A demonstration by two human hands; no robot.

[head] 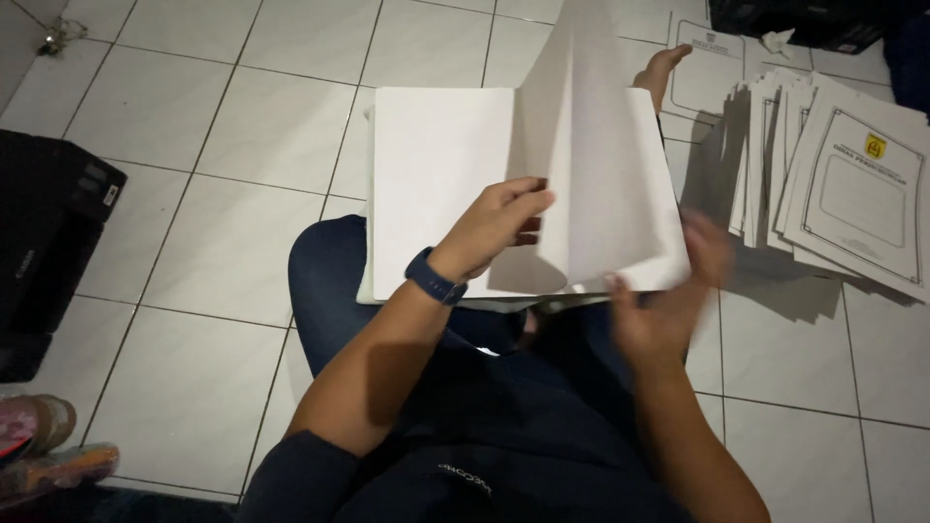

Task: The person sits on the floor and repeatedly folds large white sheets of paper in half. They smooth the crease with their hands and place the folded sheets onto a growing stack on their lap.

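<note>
A stack of blank white paper sheets (441, 174) rests on my lap, over my dark blue trousers (329, 291). My left hand (494, 228), with a dark blue watch on its wrist, lies on the stack's middle, fingers curled at the base of a lifted sheet. That raised sheet (591, 165) stands up, folded along its length. My right hand (668, 300), blurred, holds the sheet's lower right edge. My bare foot (664, 73) shows beyond the stack.
A fanned pile of printed white covers with black frames (843, 174) lies on the white tiled floor (194, 242) to the right. A black printer (44, 242) sits at the left edge. Colourful sandals (44, 446) are at lower left. A dark box (804, 19) stands at top right.
</note>
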